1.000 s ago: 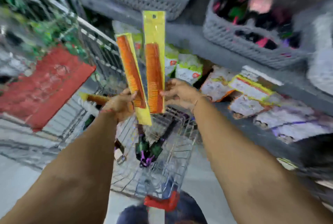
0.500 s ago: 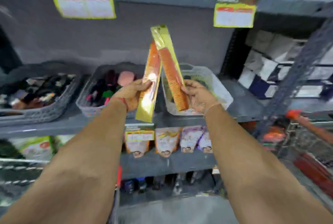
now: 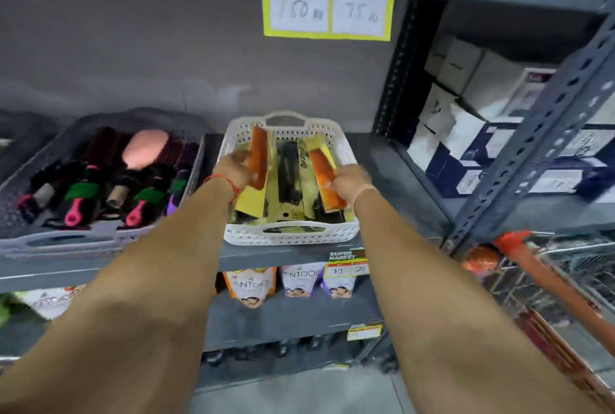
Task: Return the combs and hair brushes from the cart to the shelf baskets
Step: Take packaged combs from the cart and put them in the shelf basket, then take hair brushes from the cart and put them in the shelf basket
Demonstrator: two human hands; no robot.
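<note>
A white perforated basket (image 3: 289,236) stands on the grey shelf with packaged combs lying in it, among them a black comb (image 3: 288,177). Both my hands are inside it. My left hand (image 3: 233,171) grips an orange comb (image 3: 260,154) in a yellow packet, held low over the basket's left side. My right hand (image 3: 349,182) grips a second orange comb (image 3: 322,170) in its yellow packet over the right side. Whether either comb touches the basket's contents is not clear. Left of it, a grey basket (image 3: 70,240) holds several hair brushes (image 3: 143,154).
A yellow price sign (image 3: 329,4) hangs above the white basket. Sachet packs (image 3: 251,285) hang on the lower shelf. A slotted steel upright (image 3: 539,134) stands at the right, with white boxes (image 3: 466,107) behind it. The wire cart with its orange handle (image 3: 545,280) is at the lower right.
Both hands dropped from chest height, where the two combs stood crossed and upright, down into the white basket. The combs now lie tilted inside it. The view moved closer to the shelf.
</note>
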